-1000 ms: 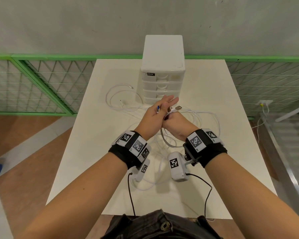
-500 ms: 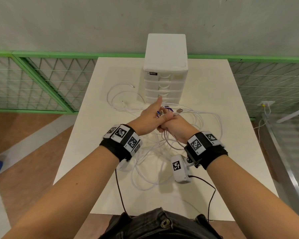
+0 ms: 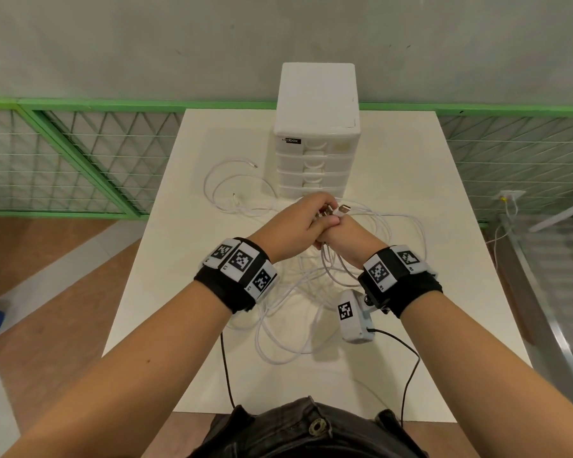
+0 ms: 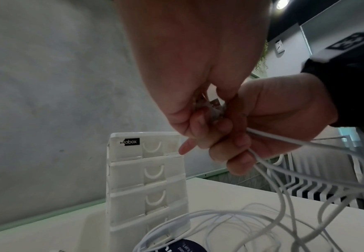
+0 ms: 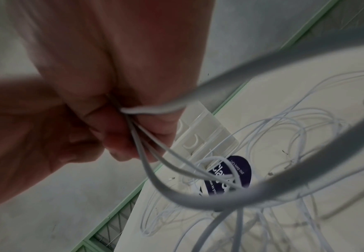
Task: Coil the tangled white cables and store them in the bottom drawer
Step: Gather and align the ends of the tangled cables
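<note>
Both hands meet above the middle of the white rectangular table [image 3: 394, 259], just in front of the white plastic drawer tower [image 3: 316, 104] with 4 stacked drawers that stands at the table's far edge against the grey wall. Left hand [image 3: 293, 224]: fingers curled inward and pinching the plug ends of the thin white cables [image 3: 278, 338], with metal connector tips [image 3: 343, 209] sticking out past the knuckles in the head view. Right hand [image 3: 343, 238]: closed in a fist round a bundle of several cable strands; in the left wrist view its fingers [image 4: 237, 153] are wrapped tightly round the strands, which leave the fist downward and to the right. The 2 hands touch, left thumb side pressed against the right knuckles. From the grip the cables hang in loose loops down to the tabletop, where the rest lies in a tangle between the person's wrists and the near table edge. More loops of white cable [image 3: 225, 190] spread on the table to the left of the tower, with 1 free end lying near the tower's left side. Bottom drawer [image 3: 311, 190] appears pushed in, flush with the 3 above it; its front is partly hidden by the left hand. Right wrist view: a round dark blue sticker [image 5: 230, 177] with white lettering on the tabletop under the cable loops, near the tower's base. A green-framed wire mesh fence [image 3: 80, 157] runs behind the table on both sides.
</note>
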